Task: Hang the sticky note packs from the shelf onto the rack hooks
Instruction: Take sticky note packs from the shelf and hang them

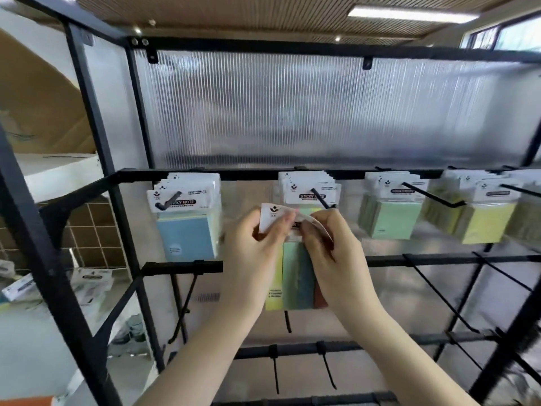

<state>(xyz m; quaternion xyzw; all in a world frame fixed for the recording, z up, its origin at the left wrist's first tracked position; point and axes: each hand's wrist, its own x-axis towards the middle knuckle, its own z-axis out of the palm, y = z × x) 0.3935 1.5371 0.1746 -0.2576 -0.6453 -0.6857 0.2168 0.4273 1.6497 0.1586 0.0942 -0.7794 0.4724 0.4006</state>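
Observation:
A sticky note pack [295,276] with yellow, green and reddish pads hangs between my hands in front of the black rack. My left hand [254,247] pinches the left side of its white header card. My right hand [328,247] pinches the right side, and the card is bent between them. The pack sits just below the tip of the second hook [320,197], on which several packs [307,187] hang. The header's hole is hidden by my fingers.
Blue packs [187,218] hang on the left hook, green packs [389,212] and yellow packs [486,218] on hooks to the right. Lower rows hold bare hooks [439,291]. More packs [87,284] lie on the shelf at the left. The rack's black frame post [96,121] stands left.

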